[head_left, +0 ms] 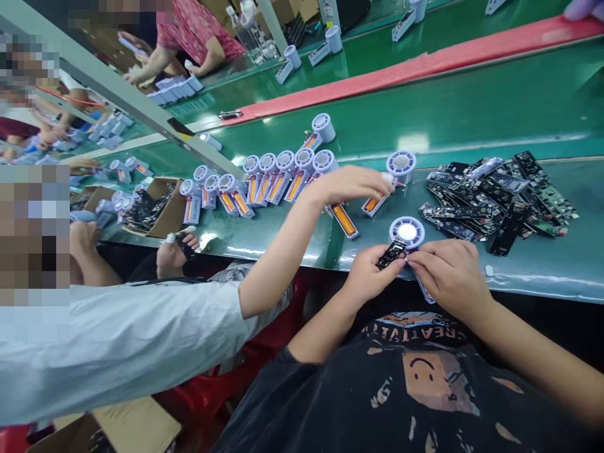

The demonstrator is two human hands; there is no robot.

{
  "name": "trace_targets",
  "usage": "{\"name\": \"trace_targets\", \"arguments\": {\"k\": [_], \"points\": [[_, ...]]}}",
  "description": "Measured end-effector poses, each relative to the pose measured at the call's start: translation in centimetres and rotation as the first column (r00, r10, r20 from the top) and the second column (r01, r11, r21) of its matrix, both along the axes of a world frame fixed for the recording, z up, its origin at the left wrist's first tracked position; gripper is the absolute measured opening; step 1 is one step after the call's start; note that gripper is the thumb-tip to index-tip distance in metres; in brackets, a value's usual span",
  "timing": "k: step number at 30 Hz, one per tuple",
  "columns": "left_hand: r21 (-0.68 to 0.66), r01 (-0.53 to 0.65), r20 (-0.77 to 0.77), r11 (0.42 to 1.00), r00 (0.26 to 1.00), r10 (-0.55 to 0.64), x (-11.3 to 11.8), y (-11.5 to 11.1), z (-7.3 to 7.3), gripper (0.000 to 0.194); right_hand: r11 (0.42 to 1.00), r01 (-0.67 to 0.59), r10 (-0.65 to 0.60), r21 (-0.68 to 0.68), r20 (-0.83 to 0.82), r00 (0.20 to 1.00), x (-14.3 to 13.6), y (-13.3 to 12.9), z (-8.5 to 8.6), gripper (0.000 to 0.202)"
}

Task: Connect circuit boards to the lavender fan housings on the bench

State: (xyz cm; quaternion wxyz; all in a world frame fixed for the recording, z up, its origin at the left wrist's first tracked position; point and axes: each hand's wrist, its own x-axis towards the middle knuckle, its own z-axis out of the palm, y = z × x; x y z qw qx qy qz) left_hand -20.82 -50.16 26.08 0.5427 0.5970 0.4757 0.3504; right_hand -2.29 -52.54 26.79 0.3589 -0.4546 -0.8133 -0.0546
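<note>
A black circuit board [391,255] is pinched between the thumb and fingers of my left hand [370,274]. My right hand [450,274] meets it at the board's end, fingertips closed on what looks like a small white wire plug [406,257]. Just beyond both hands a lavender handheld fan [406,233] lies at the table's edge, its round head facing up. The fan's handle [428,294] sticks out below my right fingers, mostly covered by them. A second fan [401,165] lies farther back, close to a co-worker's hand.
Loose circuit boards [495,198] are heaped to the right. A co-worker's arm [287,251] reaches across from the left over open fans with orange batteries [346,220]. More fans [285,163] stand in a row. Behind runs a red strip [377,78]; a cardboard box [167,211] sits left.
</note>
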Motion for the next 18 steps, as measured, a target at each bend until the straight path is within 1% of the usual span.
{"name": "trace_targets", "arguments": {"k": [2, 4, 8, 12, 15, 18], "points": [[-0.005, 0.04, -0.046, 0.999, 0.998, -0.04, 0.05, 0.18, 0.26, 0.021, 1.0, -0.01, 0.01, 0.004, 0.002, 1.0, 0.06, 0.02, -0.05, 0.015], [-0.012, 0.059, -0.044, 0.998, 0.997, -0.06, 0.12, 0.38, 0.39, 0.024, 1.0, -0.007, 0.007, 0.011, 0.002, 1.0, 0.11, 0.04, -0.01, 0.015], [-0.039, 0.094, 0.055, 0.995, 0.994, -0.092, 0.18, 0.65, 0.24, 0.034, 1.0, 0.008, -0.008, 0.01, -0.015, 1.0, 0.21, 0.09, 0.04, 0.018], [-0.106, 0.133, 0.126, 0.986, 0.985, -0.119, 0.12, 0.83, -0.08, 0.044, 0.999, -0.008, 0.005, -0.042, -0.067, 0.998, 0.35, 0.19, -0.29, 0.022], [-0.096, 0.101, 0.139, 0.99, 0.986, -0.088, 0.04, 0.61, -0.32, 0.045, 0.996, -0.011, 0.001, -0.088, -0.111, 0.994, 0.38, 0.25, -0.65, 0.023], [-0.101, 0.074, 0.256, 0.992, 0.965, -0.046, -0.21, -0.09, -0.6, 0.049, 0.993, -0.003, -0.013, -0.117, -0.135, 0.991, 0.33, 0.21, -0.78, 0.022]]}}
